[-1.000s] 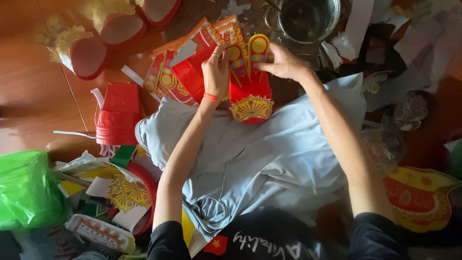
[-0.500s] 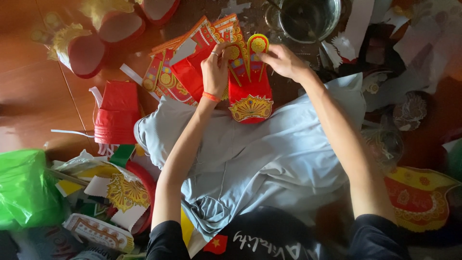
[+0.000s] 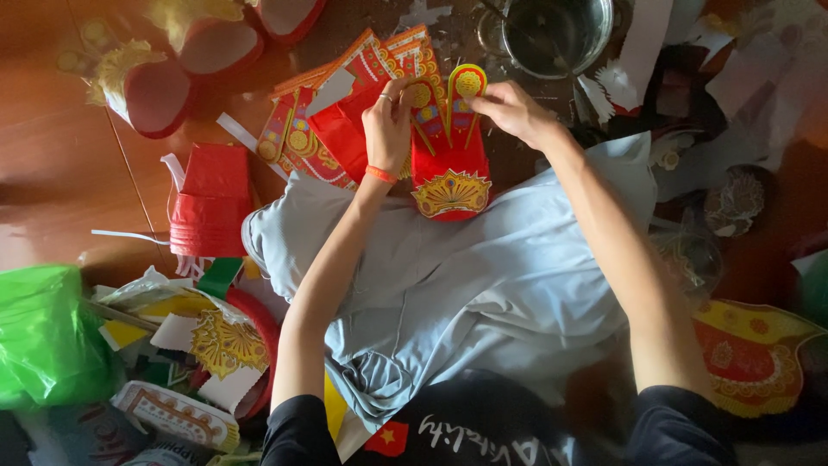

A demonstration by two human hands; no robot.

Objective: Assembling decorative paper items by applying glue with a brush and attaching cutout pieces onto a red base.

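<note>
A red paper hat with a gold crown emblem and two upright red-and-gold ears rests on my grey-trousered knee. My left hand, with an orange band at the wrist, grips the hat's left ear and side. My right hand pinches the right ear near its stem. Both hands hold the hat upright above the wooden floor.
Red-and-gold printed paper sheets lie behind the hat. A stack of red paper pieces sits left, a metal pot at top, red bowl-shaped shells top left, a green plastic bag bottom left, a gold-and-red cutout right.
Both hands have stayed on the hat, with only slight finger shifts on the two ears. Nothing else moved.
</note>
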